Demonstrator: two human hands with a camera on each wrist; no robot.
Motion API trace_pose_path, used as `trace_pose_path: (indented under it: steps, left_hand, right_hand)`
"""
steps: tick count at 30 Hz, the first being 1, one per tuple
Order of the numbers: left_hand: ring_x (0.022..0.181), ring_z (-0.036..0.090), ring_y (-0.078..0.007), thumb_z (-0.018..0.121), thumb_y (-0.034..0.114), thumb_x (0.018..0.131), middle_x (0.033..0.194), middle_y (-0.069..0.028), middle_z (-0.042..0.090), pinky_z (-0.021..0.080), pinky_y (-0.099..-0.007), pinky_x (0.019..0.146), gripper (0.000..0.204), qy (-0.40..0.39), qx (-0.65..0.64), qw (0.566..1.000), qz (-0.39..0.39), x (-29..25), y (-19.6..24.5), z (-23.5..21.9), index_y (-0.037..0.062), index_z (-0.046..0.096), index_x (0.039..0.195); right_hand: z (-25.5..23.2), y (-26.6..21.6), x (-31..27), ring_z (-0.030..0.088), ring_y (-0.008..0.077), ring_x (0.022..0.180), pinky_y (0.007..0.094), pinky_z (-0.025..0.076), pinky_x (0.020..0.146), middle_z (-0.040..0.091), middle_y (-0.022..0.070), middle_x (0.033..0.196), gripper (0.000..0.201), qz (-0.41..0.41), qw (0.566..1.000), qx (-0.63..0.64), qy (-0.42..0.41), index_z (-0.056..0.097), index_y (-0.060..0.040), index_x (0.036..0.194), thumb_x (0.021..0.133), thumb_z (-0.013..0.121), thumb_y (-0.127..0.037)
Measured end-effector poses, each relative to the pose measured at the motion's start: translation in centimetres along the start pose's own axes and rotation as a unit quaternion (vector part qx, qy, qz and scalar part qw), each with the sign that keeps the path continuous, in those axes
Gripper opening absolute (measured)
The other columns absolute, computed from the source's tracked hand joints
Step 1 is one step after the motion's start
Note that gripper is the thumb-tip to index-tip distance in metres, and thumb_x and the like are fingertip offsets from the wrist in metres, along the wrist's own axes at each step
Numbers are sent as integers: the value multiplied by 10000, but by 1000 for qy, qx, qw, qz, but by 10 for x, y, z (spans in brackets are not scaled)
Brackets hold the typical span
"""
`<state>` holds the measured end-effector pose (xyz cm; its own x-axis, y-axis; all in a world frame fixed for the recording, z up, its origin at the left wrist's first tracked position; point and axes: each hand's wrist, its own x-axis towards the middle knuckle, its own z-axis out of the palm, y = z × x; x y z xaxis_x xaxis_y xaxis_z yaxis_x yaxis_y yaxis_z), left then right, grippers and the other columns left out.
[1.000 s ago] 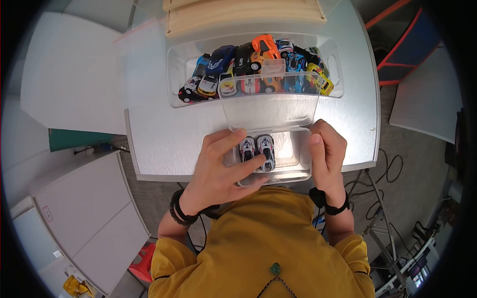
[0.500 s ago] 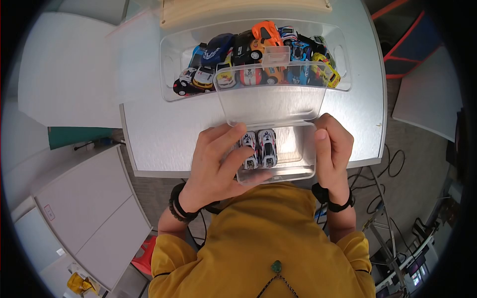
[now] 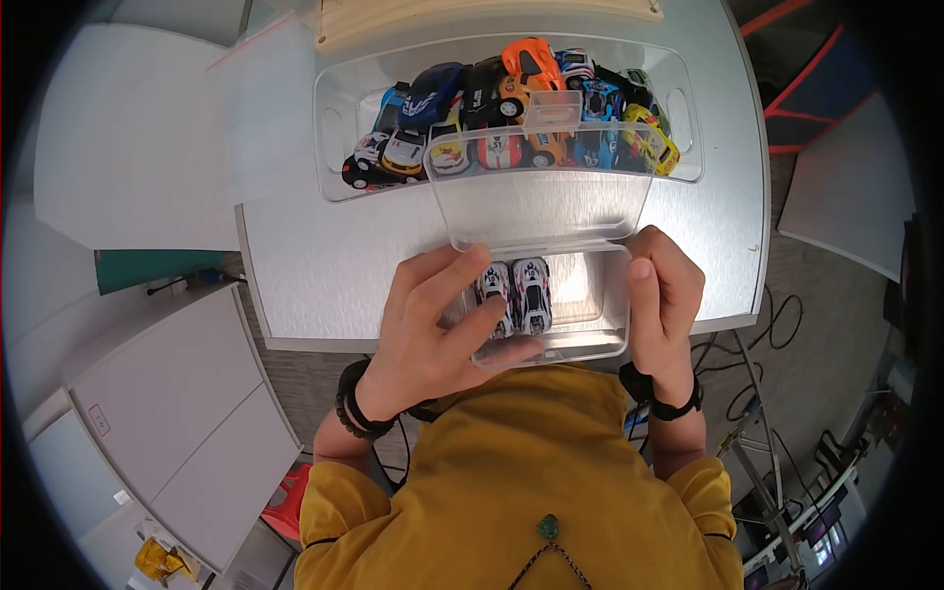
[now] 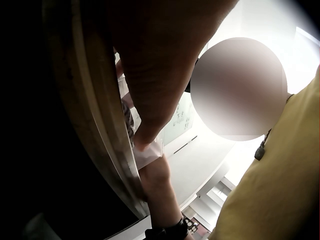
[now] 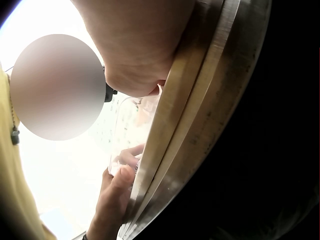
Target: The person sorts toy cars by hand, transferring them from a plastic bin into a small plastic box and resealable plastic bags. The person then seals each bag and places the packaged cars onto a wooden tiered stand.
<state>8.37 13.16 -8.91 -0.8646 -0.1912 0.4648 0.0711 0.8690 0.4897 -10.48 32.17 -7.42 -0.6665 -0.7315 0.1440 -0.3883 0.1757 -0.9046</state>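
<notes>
A clear plastic box (image 3: 580, 346) with its hinged lid (image 3: 546, 202) raised stands near the front edge of the table. Two white toy cars with black and red markings, a left car (image 3: 493, 277) and a right car (image 3: 533, 295), sit side by side in its left half. My left hand (image 3: 428, 324) grips the box's left end, with one finger reaching inside over the left car and partly hiding it. Fingers curled, my right hand (image 3: 664, 300) holds the right end, thumb at the rim. In the wrist views the box is mostly hidden.
Beyond the lid, a long clear bin (image 3: 329, 128) holds several toy cars in mixed colours, overlapped by the lid and its latch tab. A wooden board (image 3: 482, 18) lies behind the bin. The metal table's (image 3: 315, 275) front edge runs beside my body.
The left hand's finger has drawn back from the right car to over the left one. Both hands remain on the box, and the head view has shifted slightly.
</notes>
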Motion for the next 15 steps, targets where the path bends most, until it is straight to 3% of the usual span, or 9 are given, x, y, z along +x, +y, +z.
trace_pose_path:
  steps: [11,15]
  left_hand:
    - [1223,598,-391,1051,421,649,1479,-144,535,562,-455,946,644,1,3,1000,-8,2,3,-2,144,672,1090]
    - [1244,594,-397,1054,428,638,1455,-143,556,545,-468,973,703,7,-6,1000,-6,4,3,-3,141,660,1145]
  right_hand:
    - [0,-1,1,478,217,627,339,387,595,511,107,746,227,-14,1000,0,0,583,22,879,1074,576,-95]
    - [1,4,1,488,163,668,311,384,597,576,84,837,224,-20,1000,13,11,578,1,891,1056,641,-136]
